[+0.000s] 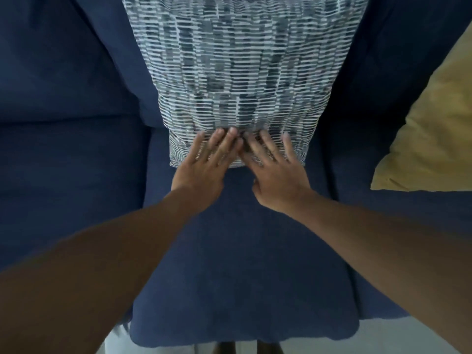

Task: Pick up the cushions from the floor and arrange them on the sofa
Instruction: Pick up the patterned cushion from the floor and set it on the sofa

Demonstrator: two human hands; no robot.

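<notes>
A cushion [242,72] with a white and grey-blue dash pattern stands upright on the middle seat of the dark blue sofa [63,162], leaning against the backrest. My left hand [204,164] and my right hand [274,172] lie flat side by side against the cushion's lower edge. The fingers of both are spread and pressed on the fabric, gripping nothing. A mustard yellow cushion [434,139] leans on the sofa at the right.
The blue seat cushion [242,264] stretches from the patterned cushion to the sofa's front edge. A strip of pale floor [408,338] shows below that edge. Dark blue back cushions [51,60] fill the left side.
</notes>
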